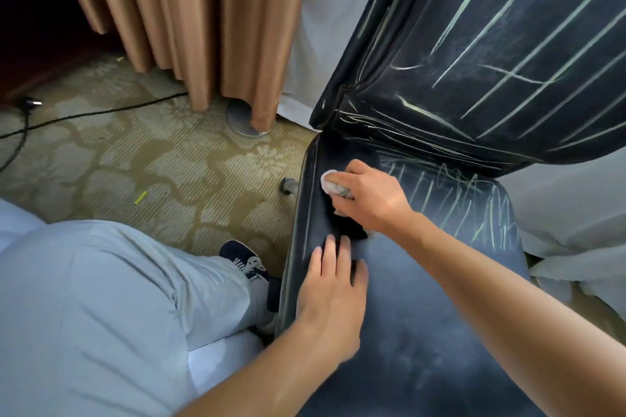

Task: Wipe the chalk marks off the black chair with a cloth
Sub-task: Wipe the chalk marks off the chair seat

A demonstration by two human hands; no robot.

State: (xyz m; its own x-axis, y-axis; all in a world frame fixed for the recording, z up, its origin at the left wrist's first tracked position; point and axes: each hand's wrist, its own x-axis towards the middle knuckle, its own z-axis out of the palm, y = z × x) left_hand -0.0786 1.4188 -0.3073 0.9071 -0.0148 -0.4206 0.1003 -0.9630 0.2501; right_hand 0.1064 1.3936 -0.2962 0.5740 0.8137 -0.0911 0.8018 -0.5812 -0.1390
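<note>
The black chair [423, 332] fills the right half of the view, its seat toward me and its backrest rising behind. Pale green chalk marks [467, 200] cover the far part of the seat and streak the backrest. The near seat looks dusty and smeared. My right hand [369, 196] grips a crumpled white cloth [330, 181] and presses it on the seat's far left corner. My left hand [333, 291] lies flat on the seat near its left edge, fingers straight.
My leg in light grey trousers and a dark sneaker [247, 261] stand left of the chair. A piece of yellow chalk [141, 197] lies on the patterned carpet. A black cable [101, 112] crosses the floor. Brown curtains [203, 17] and white sheets hang behind.
</note>
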